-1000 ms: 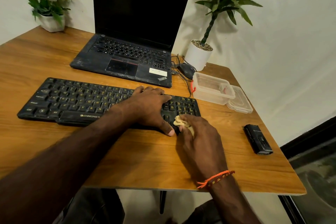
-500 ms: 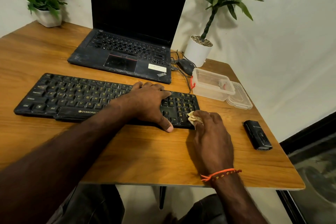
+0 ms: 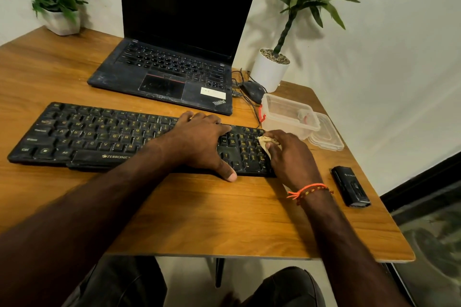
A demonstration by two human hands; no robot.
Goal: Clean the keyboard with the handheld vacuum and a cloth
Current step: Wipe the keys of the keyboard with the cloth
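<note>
Your right hand [image 3: 290,157] pinches the cloth [image 3: 265,141] at the keyboard [image 3: 99,134]'s right end, so the unwiped keys run leftward under your flat left hand [image 3: 202,143].

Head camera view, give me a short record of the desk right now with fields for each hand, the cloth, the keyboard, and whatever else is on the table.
left hand: left hand rests flat on the keyboard's right-centre keys, thumb at the front edge
right hand: right hand pinches the cloth against the number pad
cloth: cloth, small, beige, crumpled
keyboard: keyboard, black, lies flat on the table
handheld vacuum: black handheld vacuum lies untouched, right of the keyboard
other: laptop open, screen dark; clear container beside its lid; two potted plants at the back
</note>
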